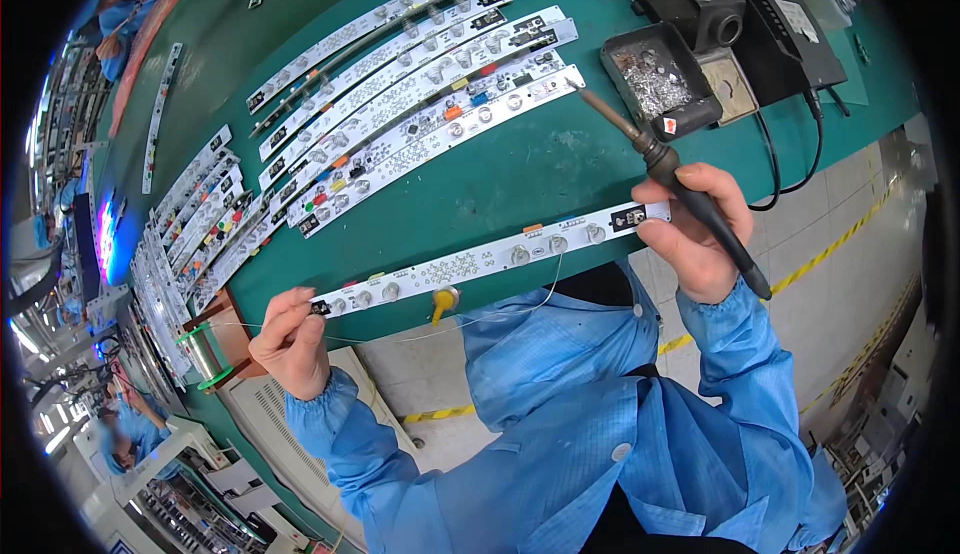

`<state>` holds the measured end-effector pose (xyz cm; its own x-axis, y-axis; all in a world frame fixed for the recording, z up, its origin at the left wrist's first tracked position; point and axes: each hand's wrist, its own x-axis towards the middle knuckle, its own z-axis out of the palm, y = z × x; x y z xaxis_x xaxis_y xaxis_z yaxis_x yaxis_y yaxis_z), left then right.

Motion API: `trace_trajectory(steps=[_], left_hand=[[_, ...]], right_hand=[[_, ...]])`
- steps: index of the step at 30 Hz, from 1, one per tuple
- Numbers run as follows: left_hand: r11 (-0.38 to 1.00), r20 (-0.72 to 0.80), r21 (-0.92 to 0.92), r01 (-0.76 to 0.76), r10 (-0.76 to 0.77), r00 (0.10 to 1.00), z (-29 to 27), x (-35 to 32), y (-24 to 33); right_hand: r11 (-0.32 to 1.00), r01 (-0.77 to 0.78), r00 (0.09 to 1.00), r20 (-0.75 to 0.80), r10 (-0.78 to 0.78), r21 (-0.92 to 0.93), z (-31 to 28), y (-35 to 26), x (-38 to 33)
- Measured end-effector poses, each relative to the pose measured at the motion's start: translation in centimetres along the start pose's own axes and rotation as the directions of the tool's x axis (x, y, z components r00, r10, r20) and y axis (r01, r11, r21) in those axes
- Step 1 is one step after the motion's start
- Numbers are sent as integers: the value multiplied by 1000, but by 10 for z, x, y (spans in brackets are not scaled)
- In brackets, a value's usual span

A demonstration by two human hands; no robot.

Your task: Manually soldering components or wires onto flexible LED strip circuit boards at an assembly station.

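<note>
A long, narrow white circuit board with clear round parts and black end connectors spans the space between my hands, slightly higher at its right end. My left hand pinches its left tip between thumb and fingers. At the other end, my right hand grips the board's right tip and also holds a soldering iron, its tip pointing up and left. Thin solder wire curves from the spool past my left hand and below the board, up to near its right part. Whether my left fingers also hold the wire, I cannot tell.
Several similar boards lie in rows on the green bench mat, with more heaped at left. Far right stand a solder scrap tray, a sponge holder and a black soldering station. A yellow knob sits at the bench's front edge.
</note>
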<state>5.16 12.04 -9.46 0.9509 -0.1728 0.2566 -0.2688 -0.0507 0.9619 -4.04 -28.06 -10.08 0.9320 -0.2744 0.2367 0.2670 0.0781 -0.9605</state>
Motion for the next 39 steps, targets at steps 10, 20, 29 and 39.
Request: trace_trajectory(steps=[10,20,29,39], left_hand=[[981,-32,196,10,-4,999,-6,7,23],[954,-36,285,95,-88,995,34,25,82],[854,-143,-371,364,-440,886,29,243,30],[530,556,702,-475,8,831,106,102,34]], right_hand=[[991,-74,997,-21,77,114,7,-3,5],[1000,-28,988,-154,30,12,-3,-7,4],[985,121,976,-165,-140,-120,3,7,11],[985,95,970,-212,-124,-141,6,8,8]])
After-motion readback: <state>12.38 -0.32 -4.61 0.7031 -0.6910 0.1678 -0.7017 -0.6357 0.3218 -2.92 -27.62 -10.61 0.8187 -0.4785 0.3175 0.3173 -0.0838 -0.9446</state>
